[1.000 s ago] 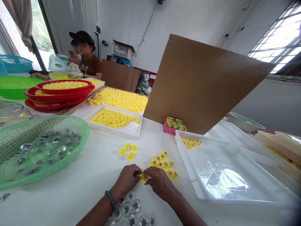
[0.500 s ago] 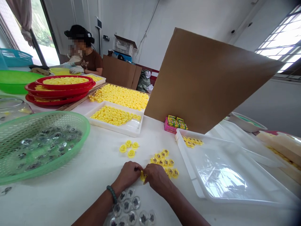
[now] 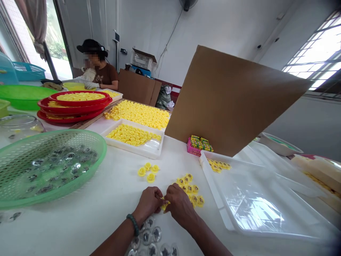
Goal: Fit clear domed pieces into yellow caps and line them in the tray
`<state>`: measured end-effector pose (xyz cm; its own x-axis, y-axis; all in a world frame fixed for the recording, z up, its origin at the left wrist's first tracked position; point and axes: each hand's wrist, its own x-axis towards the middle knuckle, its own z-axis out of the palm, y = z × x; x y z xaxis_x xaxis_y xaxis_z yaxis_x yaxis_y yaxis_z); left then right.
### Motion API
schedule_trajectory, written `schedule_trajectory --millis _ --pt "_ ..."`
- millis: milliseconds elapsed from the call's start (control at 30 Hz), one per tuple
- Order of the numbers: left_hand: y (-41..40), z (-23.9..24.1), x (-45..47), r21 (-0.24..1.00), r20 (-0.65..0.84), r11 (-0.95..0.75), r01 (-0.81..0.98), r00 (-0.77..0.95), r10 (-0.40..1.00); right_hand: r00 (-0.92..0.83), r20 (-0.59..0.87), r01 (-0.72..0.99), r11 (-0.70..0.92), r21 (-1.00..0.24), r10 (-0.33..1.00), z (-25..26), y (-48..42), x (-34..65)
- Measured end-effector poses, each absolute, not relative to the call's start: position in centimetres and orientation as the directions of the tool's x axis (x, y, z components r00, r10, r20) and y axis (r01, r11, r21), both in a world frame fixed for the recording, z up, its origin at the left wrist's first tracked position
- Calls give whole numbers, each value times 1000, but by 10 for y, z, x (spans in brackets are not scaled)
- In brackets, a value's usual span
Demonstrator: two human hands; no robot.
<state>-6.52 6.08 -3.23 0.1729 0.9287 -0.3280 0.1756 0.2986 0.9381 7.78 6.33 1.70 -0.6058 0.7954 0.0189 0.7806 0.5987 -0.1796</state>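
Between my two hands is a small round yellow plastic piece (image 3: pixel 165 205), partly covered by fingers. My left hand (image 3: pixel 149 203), with a dark green bracelet at the wrist, pinches it from the left. From the other side my right hand (image 3: pixel 179 203) grips the same piece. Just right of that hand lie several yellow pieces with dark printed centres (image 3: pixel 188 188). Beyond my hands are a few plain yellow pieces (image 3: pixel 150 177). Several clear domes with dark figures inside (image 3: pixel 146 236) lie below my forearms on the white table (image 3: pixel 117 192).
A green mesh basket (image 3: pixel 99 156) of clear domes stands left. Behind it are stacked red trays (image 3: pixel 42 115) and a white tray (image 3: pixel 157 154) of yellow pieces. A large white tray (image 3: pixel 223 217), a pink basket (image 3: pixel 192 149) and a cardboard sheet (image 3: pixel 226 99) are right. Across sits a person (image 3: pixel 106 74).
The view has shifted slightly, so everything sits a little lower and mostly further right. Both hands stay together on the yellow piece, with the fingers slightly rearranged.
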Motion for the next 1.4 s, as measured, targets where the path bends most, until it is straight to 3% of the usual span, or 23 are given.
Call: schedule_trajectory --millis 67,133,200,267,367,567,667,767,1033,1233,1400 --pt "61 -26 -71 939 -248 208 273 122 961 -607 31 783 604 -145 794 18 66 76" --pt "63 -20 -79 890 -51 24 456 47 998 -593 65 795 596 -114 803 17 69 76" --pt "67 -16 -89 758 157 -129 639 13 988 -563 98 817 570 -86 821 16 73 77" --pt "71 -16 -96 646 230 -168 745 21 973 -523 113 844 532 -66 845 16 74 79" --pt "77 -17 -102 557 179 -171 813 83 980 -474 133 868 487 -99 871 19 65 82" --pt "75 -16 -95 557 138 -187 809 132 982 -625 70 669 579 -466 778 28 14 84" --pt "70 -15 -90 565 103 -174 807 140 985 -679 -9 616 563 -551 734 29 -4 81" --pt "64 -16 -86 574 84 -174 800 154 985 -666 -51 625 519 -584 745 22 -10 80" --pt "59 -19 -83 620 71 -190 761 186 980 -483 34 634 376 -676 875 -3 -12 92" --pt "61 -20 -84 649 68 -178 740 177 982 -364 -9 718 274 -639 931 -1 -5 102" --pt "63 -21 -84 644 94 -173 745 147 985 -510 129 655 481 -583 851 11 9 85"
